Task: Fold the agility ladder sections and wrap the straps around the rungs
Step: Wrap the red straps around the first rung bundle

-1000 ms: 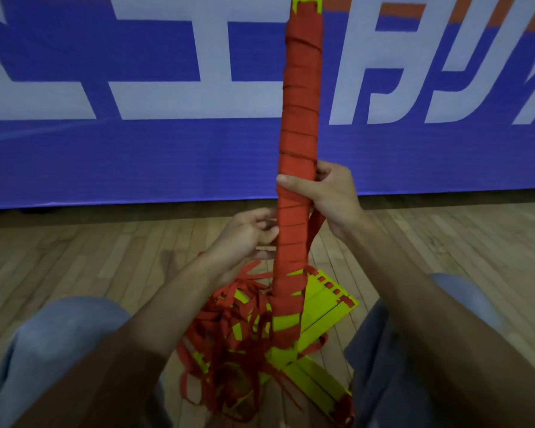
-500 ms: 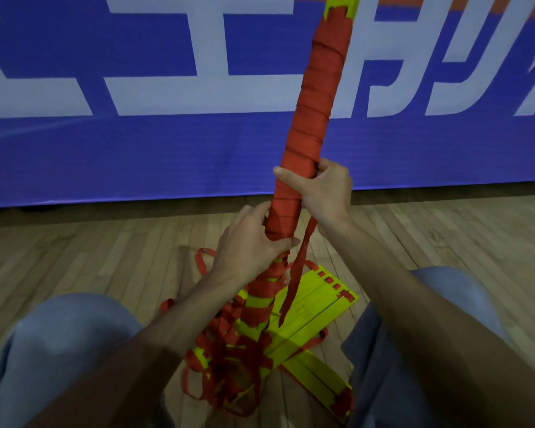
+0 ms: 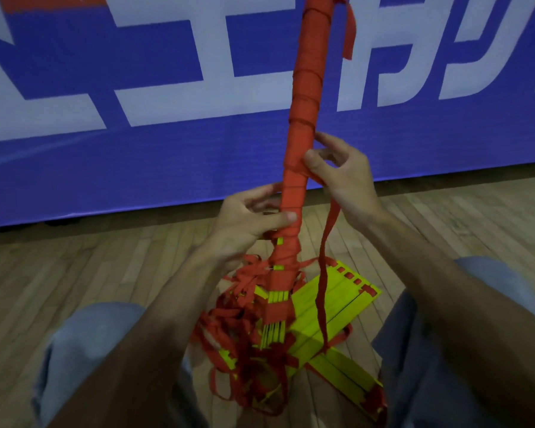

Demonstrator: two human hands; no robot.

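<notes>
Red strap is wound in tight turns around a tall bundle of rungs (image 3: 306, 103), which stands nearly upright in the middle of the view, its top out of sight and a short strap end (image 3: 349, 29) dangling near the top. The left hand (image 3: 250, 220) grips the bundle low down, fingers and thumb curled round it. Just above and to the right, the right hand (image 3: 346, 174) pinches the working strap (image 3: 326, 264) against the bundle with its thumb, the other fingers loosely bent. From that hand the strap hangs slack down to the floor.

At the foot of the bundle the yellow ends of the rungs show bare. Beside it on the near right lie more yellow loose rungs (image 3: 331, 307), flat and unwrapped, and on the near left sits a tangle of straps (image 3: 226, 322).

Judging by this, the wrapping is well along: most of the visible length is covered. What seems left is the lower part of the bundle, the loose rungs and the tangled straps.

Behind is a blue banner (image 3: 136, 156) with large white characters, above a wooden floor (image 3: 74, 273). The person's knees (image 3: 84, 332) frame the bottom of the view.
</notes>
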